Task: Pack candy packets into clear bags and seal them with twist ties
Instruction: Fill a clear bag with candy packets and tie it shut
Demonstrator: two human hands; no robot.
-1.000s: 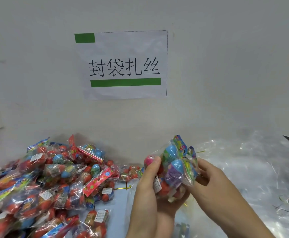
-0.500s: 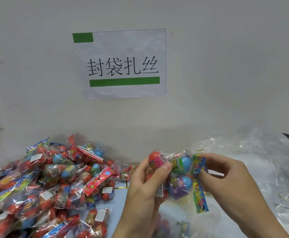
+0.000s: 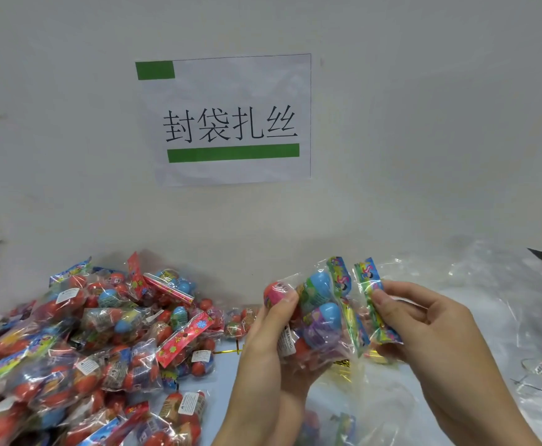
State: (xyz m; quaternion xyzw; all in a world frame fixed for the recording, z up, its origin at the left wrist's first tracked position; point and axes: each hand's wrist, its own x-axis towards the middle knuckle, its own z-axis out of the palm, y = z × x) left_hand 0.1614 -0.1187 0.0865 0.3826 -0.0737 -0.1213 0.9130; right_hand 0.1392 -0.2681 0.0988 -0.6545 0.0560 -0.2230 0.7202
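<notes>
Up front, clear bag point(image 3: 324, 320) of candy packets point(image 3: 319, 294), pinched by left hand point(image 3: 263, 352) and right hand point(image 3: 424, 333) fingers point(image 3: 380, 299).

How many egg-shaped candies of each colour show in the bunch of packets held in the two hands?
Held packets, gripped by left hand and right hand:
Blue eggs: 2
Pink egg: 1
Red egg: at least 1; wrapping hides the rest
Total: 4 clearly visible

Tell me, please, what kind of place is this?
Probably a packing workstation in a workshop: a printed sign taped to the wall, a heap of candy packets on the table, and clear bags with gold twist ties.
</notes>
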